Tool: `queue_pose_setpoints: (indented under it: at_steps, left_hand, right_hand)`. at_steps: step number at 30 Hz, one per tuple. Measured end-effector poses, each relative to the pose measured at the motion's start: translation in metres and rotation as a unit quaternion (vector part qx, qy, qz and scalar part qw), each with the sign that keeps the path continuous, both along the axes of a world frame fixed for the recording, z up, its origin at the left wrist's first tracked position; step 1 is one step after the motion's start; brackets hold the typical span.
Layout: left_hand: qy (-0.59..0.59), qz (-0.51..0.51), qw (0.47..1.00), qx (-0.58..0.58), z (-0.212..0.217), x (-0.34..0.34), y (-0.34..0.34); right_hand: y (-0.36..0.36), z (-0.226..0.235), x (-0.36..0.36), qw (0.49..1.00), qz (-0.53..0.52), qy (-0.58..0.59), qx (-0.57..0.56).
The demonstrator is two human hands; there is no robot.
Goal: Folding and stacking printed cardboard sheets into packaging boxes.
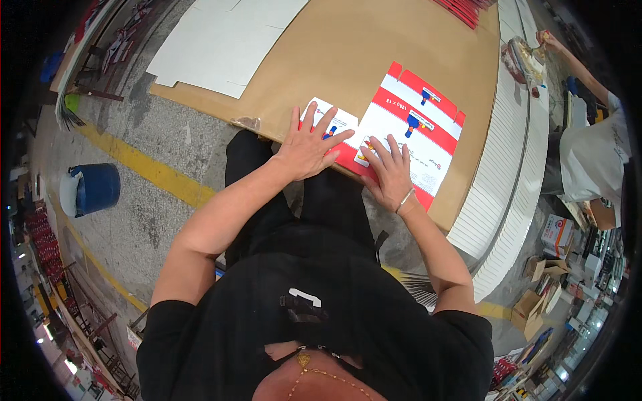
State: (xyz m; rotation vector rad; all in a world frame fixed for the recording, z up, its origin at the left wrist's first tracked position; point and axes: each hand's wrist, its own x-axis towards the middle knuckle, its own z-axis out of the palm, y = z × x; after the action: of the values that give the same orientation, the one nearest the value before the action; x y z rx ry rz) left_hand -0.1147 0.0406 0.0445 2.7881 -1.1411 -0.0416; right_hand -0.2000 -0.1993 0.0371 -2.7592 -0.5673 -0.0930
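A flat red and white printed carton blank (428,125) lies on the brown cardboard-topped table (321,60), close to its near edge. My left hand (307,147) rests on the blank's left white and red flap (343,119), fingers spread. Flat on the larger printed panel, my right hand (390,172) has its fingers stretched out and a bracelet at the wrist. Both palms face down, and neither hand grips anything. Parts of the blank under the hands are hidden.
Large white sheets (227,40) lie at the table's far left, and a red stack (461,10) at the far right. A long row of white sheets (495,154) runs along the right side. Another person (592,147) works there. A blue bucket (99,189) stands on the floor at left.
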Motion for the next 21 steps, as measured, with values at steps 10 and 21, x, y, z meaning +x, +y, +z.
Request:
queue_pose_setpoints:
  at_steps: [10,21]
  left_hand:
    - [0.021,0.12,0.992,-0.033,0.009,0.062,-0.017]
    - [0.012,0.061,0.99,-0.129,-0.005,0.078,0.024]
  right_hand:
    - [-0.046,0.015,0.042,0.992,-0.029,0.002,-0.126]
    - [-0.207,0.009,0.242,0.683,-0.283,0.139,0.658]
